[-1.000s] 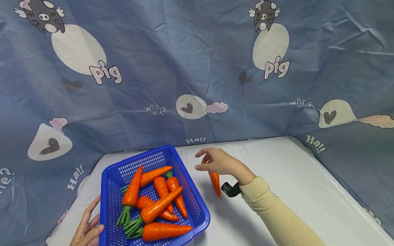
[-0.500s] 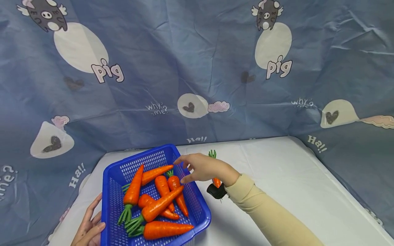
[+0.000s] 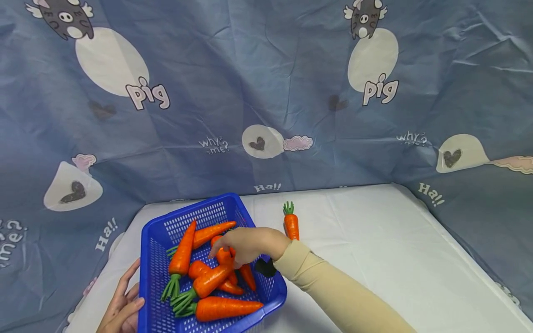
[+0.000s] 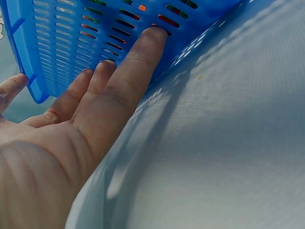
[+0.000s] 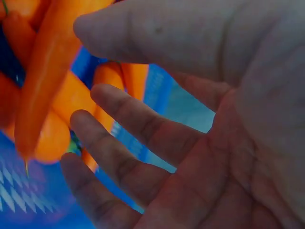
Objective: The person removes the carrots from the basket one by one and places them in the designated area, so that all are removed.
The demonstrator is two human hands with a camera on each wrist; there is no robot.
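My right hand (image 3: pixel 245 243) reaches into the blue plastic basket (image 3: pixel 272 303), low over several orange carrots with green tops. Its fingers are apart and slightly bent in the right wrist view, with none wrapped round a carrot. There, the thumb tip overlaps the edge of a long carrot (image 5: pixel 43 86) that lies on top of others. My left hand (image 3: pixel 122 305) is at the basket's left side. In the left wrist view its fairly straight fingers (image 4: pixel 138 62) lie against the slotted wall (image 4: pixel 62 47), while the thumb is near the rim.
One more carrot (image 3: pixel 291 225) lies on the white tabletop (image 3: pixel 366 240), just right of the basket. A blue printed curtain (image 3: pixel 187 115) hangs behind the table. Another carrot (image 3: pixel 226 309) lies along the basket's near side.
My right hand has moved left and down, from above the carrot on the table to inside the basket. That carrot has come into view. The left hand stays at the basket.
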